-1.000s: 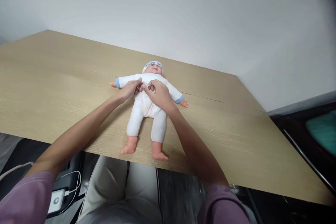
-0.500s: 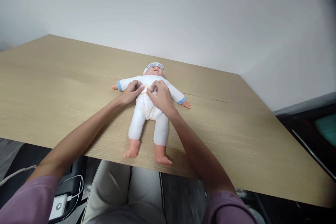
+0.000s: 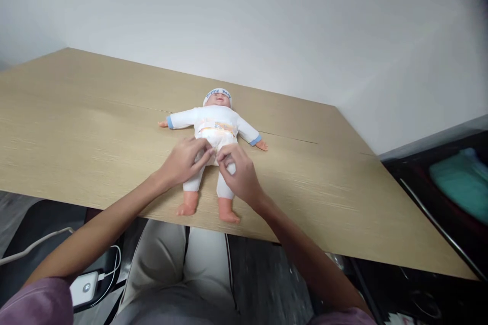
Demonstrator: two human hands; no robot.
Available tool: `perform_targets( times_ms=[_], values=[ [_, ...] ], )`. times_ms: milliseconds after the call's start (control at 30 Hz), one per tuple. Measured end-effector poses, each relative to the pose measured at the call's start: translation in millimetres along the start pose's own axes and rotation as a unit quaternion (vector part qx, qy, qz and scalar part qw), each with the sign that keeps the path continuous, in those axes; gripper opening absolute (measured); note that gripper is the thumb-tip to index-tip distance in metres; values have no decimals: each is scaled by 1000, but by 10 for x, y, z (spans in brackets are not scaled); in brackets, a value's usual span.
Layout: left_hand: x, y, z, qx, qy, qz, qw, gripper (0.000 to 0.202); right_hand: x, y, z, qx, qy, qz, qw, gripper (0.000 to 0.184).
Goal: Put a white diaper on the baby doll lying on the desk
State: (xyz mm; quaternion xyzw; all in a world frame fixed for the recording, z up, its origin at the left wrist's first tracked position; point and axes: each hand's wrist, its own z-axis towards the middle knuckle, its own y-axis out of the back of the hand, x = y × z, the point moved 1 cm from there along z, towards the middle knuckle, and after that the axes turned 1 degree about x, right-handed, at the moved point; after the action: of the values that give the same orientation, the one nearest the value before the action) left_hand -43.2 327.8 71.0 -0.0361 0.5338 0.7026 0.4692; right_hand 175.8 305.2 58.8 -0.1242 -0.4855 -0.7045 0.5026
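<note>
A baby doll point(image 3: 183, 118) lies on its back, in a white suit with blue cuffs and a lettered headband. Round its waist sits a white diaper point(image 3: 215, 137) with an orange-patterned band across the front. My left hand point(image 3: 188, 160) is over the doll's thigh, thumb and fingers pinched together at the lower part of the diaper. Close beside it my right hand point(image 3: 241, 170) has curled fingers, its thumb and fingertips pinched at the diaper's crotch. The hands hide much of the diaper's lower edge and the upper legs.
The doll rests on a wooden table point(image 3: 95, 127) that meets a white wall point(image 3: 190, 15). Below the front edge at left are a white charger-like box point(image 3: 84, 288) and a cable point(image 3: 38, 244). A teal cloth point(image 3: 463, 183) lies at the right.
Both hands have moved down from the doll's waist to the lower diaper, and the band across the waist now shows. The view has shifted slightly.
</note>
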Motion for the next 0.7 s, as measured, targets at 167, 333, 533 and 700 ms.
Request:
perform_targets(
  times_ms=[167,333,533,700],
  values=[
    [190,-49,-219,97,-8,16,995,25,-181,7,-378,53,-16,-74,996,8],
    [361,-163,-136,39,57,-57,996,35,-330,-39,-289,18,-46,-137,989,5],
    [433,-209,63,56,66,-26,996,42,-357,-148,-97,12,-70,-151,986,26],
    [577,-204,137,59,13,-12,998,40,-424,-202,-52,2,-74,-118,990,19]
  ],
)
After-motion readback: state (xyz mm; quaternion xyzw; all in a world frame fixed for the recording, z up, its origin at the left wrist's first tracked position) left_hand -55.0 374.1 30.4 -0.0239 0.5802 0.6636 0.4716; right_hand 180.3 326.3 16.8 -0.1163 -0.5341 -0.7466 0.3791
